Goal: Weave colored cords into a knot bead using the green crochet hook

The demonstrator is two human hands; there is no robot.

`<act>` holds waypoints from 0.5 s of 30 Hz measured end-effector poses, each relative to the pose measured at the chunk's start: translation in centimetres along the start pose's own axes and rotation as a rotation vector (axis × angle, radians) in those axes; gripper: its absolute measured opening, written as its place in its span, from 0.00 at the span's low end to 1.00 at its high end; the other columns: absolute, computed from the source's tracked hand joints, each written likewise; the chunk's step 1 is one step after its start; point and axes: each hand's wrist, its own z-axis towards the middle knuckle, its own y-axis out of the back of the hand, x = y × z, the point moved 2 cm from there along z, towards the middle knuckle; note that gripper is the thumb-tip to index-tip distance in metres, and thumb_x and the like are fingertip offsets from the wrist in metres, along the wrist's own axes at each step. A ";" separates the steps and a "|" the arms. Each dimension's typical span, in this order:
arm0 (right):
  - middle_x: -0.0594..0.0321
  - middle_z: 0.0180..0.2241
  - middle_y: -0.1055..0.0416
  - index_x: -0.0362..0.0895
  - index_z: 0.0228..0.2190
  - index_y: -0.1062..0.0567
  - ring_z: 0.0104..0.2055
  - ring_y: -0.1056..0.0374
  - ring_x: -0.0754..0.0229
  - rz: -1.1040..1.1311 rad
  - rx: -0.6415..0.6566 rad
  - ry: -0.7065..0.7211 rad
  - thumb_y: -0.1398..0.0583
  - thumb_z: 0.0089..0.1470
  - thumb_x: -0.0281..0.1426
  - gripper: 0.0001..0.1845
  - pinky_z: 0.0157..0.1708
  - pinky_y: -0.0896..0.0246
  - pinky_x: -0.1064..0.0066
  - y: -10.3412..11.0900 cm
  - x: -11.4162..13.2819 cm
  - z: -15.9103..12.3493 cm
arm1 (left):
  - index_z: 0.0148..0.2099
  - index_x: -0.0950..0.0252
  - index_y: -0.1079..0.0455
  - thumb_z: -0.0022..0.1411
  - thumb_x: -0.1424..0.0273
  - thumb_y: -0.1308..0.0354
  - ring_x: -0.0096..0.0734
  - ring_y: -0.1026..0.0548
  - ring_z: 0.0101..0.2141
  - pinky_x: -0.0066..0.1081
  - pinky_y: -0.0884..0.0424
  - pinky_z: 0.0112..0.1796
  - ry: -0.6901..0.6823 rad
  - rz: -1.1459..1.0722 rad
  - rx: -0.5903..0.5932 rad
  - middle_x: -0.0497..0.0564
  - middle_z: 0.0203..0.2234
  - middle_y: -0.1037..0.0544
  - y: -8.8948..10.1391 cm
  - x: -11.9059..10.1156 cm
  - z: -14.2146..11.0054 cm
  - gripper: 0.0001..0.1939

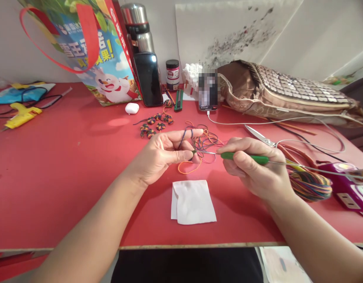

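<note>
My left hand (166,153) pinches a small dark bit of yarn work between thumb and fingers, and a dark strand loops over its raised index finger. In my right hand (252,165) is a crochet hook (259,159) with a green handle; its thin metal tip points left and meets the work at my left fingertips. Loose multicoloured yarn (209,137) lies tangled on the table just behind the two hands. Several small round crocheted pieces (160,126) in dark and orange yarn sit behind my left hand. A folded white cloth or tissue (194,202) lies in front.
On the red table (66,177), scissors (260,135), a yarn ball (311,184) and a purple power strip (349,188) are at right. Behind stand a phone (148,78), a second phone (207,92) on a cable, a gift bag (101,51) and a sequined bag (302,86). A yellow glue gun (23,115) lies left.
</note>
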 end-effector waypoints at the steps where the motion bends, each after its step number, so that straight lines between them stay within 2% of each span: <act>1: 0.64 0.25 0.32 0.46 0.40 0.12 0.22 0.43 0.69 0.024 0.014 -0.017 0.31 0.63 0.36 0.09 0.19 0.51 0.74 0.1 0.1 0.1 | 0.49 0.62 0.15 0.56 0.75 0.26 0.28 0.20 0.29 0.30 0.27 0.39 0.013 -0.012 0.024 0.48 0.28 0.19 0.0 0.0 0.0 0.17; 9: 0.67 0.20 0.37 0.43 0.36 0.12 0.18 0.51 0.71 0.128 0.061 -0.106 0.29 0.60 0.39 0.11 0.17 0.58 0.74 0.4 0.5 0.7 | 0.52 0.61 0.15 0.58 0.72 0.27 0.29 0.21 0.31 0.26 0.30 0.32 0.094 -0.051 0.166 0.52 0.28 0.18 0.2 0.5 0.0 0.18; 12: 0.68 0.19 0.38 0.44 0.35 0.13 0.17 0.54 0.72 0.180 0.069 -0.137 0.29 0.59 0.40 0.11 0.17 0.60 0.74 0.5 0.2 0.8 | 0.52 0.61 0.15 0.57 0.72 0.27 0.29 0.21 0.30 0.27 0.30 0.32 0.103 -0.056 0.155 0.51 0.28 0.19 0.0 0.7 0.0 0.19; 15: 0.70 0.18 0.41 0.45 0.34 0.14 0.17 0.56 0.72 0.234 0.044 -0.184 0.29 0.59 0.41 0.12 0.17 0.61 0.74 0.2 -0.2 0.7 | 0.52 0.61 0.15 0.57 0.74 0.28 0.29 0.20 0.31 0.29 0.28 0.36 0.081 -0.060 0.095 0.48 0.28 0.21 -0.4 0.9 0.0 0.19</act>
